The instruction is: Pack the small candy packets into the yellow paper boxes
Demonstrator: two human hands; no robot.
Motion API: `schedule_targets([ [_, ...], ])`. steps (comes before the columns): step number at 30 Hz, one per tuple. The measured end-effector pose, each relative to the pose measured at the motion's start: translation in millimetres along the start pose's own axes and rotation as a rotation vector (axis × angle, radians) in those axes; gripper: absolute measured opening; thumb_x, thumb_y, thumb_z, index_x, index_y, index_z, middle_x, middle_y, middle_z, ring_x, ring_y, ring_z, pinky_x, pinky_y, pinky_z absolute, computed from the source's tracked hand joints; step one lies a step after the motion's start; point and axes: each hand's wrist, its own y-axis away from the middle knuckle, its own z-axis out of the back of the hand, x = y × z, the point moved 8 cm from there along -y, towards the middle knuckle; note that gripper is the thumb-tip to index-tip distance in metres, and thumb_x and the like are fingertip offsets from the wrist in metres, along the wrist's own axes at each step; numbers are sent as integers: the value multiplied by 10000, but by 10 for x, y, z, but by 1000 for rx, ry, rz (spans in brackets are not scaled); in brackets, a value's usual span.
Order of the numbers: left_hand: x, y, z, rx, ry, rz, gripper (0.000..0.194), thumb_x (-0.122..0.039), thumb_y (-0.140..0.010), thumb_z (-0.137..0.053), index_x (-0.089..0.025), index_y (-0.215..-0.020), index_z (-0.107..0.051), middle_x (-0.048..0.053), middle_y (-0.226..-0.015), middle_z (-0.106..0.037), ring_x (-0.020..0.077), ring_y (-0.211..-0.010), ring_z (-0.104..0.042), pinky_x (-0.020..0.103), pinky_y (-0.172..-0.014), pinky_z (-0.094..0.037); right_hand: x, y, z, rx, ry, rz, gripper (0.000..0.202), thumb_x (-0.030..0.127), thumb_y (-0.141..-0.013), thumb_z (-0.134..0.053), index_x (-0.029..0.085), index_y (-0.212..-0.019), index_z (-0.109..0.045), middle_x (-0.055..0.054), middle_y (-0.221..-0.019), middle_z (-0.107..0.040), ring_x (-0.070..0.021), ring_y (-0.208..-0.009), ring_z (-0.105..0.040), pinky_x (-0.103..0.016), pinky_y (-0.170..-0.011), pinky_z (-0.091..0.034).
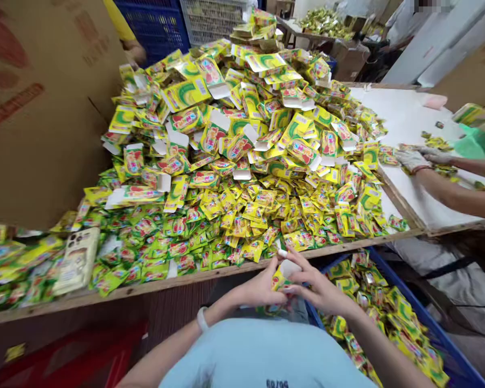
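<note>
Pinching 1 box [280,276] just beside the worktop [339,249], the left hand [261,287] and right hand [321,288] hold probably light, crushable card, best gripped softly by its side edges.

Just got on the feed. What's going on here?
The person's left hand and right hand hold a small box, its white flap showing. Boxes are heaped behind loose packets on the table. A blue crate holds more packages. A co-worker's gloved hand is at right.
</note>
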Motion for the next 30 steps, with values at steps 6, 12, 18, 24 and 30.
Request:
schedule_targets([
  [6,-695,-170,477,-422,-498,-291,403,-226,-922,-541,-202,-1321,-496,130,-1296,-601,244,-1189,-590,401,-1025,-470,-579,809,2021,-866,443,-193,294,493,-906,-598,223,-854,-701,-125,-1034,-660,-330,-1157,-565,-521,-1046,-380],
  [12,-633,-611,546,-559,-1185,-67,312,-235,-905,-594,-116,-1194,-581,167,-1078,-670,319,-1053,-610,456,-902,-484,-946,588,1825,-881,540,-536,414,605,-869,-548,199,-794,-573,-137,-828,-611,-316,-862,-576,-461,-818,-428],
  [18,-471,-715,480,-570,-1165,-64,358,-270,-845,-698,-138,-1154,-574,136,-1129,-632,297,-1084,-584,437,-936,-451,-1194,40,575,-643,37,-514,437,636,-755,-646,232,-708,-487,-12,-663,-540,-209,-644,-516,-332,-642,-416],
  [24,-527,-576,822,-640,-423,-304,185,-337,-893,-611,-189,-843,-512,79,-1014,-625,215,-951,-628,387,-850,-529,-1220,157,723,-724,-255,-405,414,626,-847,-566,241,-780,-428,40,-618,-510,-148,-533,-517,-273,-534,-431],
  [30,-450,-550,826,-460,124,-130,452,-513,-787,-706,-207,-1057,-511,-75,-647,-461,133,-621,-537,306,-554,-587,-784,-45,894,-523,-391,-242,308,522,-882,-616,231,-863,-515,90,-516,-441,-100,-415,-392,-229,-439,-314],
])
